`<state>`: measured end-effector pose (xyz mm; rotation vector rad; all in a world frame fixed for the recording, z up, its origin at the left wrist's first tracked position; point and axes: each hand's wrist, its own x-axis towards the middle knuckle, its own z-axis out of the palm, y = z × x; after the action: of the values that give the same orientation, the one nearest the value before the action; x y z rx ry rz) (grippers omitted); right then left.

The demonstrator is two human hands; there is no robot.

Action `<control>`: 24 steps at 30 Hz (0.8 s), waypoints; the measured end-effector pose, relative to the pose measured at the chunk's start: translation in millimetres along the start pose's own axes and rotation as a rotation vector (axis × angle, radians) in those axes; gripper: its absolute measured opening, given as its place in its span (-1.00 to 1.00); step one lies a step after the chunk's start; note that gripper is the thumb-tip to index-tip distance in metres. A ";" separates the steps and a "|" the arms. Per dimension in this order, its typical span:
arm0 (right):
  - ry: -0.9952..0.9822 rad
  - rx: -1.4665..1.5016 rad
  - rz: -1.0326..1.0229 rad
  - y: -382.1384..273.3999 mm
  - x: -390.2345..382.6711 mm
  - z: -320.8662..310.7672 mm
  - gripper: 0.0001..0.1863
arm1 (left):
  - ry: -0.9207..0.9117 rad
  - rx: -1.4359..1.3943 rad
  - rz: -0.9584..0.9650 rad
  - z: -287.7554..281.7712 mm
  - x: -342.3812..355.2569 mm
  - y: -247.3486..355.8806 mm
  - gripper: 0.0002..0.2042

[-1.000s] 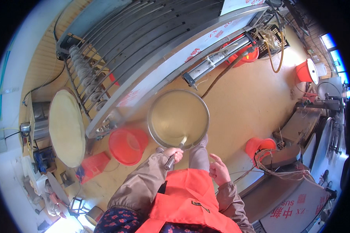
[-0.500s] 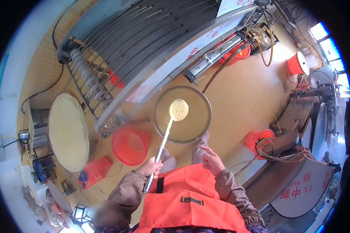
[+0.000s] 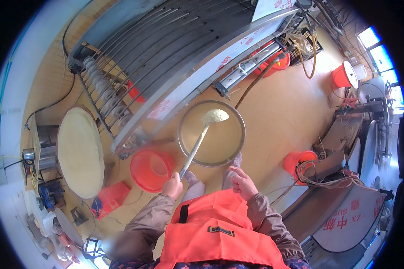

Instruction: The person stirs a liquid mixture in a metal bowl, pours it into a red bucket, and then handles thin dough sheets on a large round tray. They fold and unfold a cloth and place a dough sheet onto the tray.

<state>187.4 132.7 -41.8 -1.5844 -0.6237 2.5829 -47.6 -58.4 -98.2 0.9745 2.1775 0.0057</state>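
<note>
My left hand (image 3: pixel 172 186) grips the handle of a long batter-coated ladle (image 3: pixel 194 150). Its head, heaped with pale batter, is held over a wide steel basin (image 3: pixel 180 139) of cream-coloured batter that sits near my feet. Beside the basin's lower right, above my orange apron (image 3: pixel 206 246), my right hand (image 3: pixel 242 183) is raised with nothing visible in it, index finger partly stretched out and the other fingers loosely bent.
A metal rack machine (image 3: pixel 161 45) spans the top. Left are a large round pale-topped surface (image 3: pixel 78 152) and red tubs (image 3: pixel 146 179). Right are a red bucket (image 3: pixel 292 161) with hoses, metal machinery (image 3: pixel 345 206) and another bucket (image 3: pixel 343 74) farther off.
A second ago the ladle's head was down in the batter; it has been lifted out, and since half a second ago has shifted slightly up and right. My left hand has moved forward.
</note>
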 end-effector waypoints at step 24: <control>-0.030 -0.051 0.064 11.4 13.5 0.4 -0.47 | -0.852 -1.623 -0.230 5.9 3.4 10.7 -0.90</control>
<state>182.5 125.4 -57.1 -1.6088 -0.6573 2.6618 -38.5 -50.1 -101.5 -0.2423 0.8834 0.8999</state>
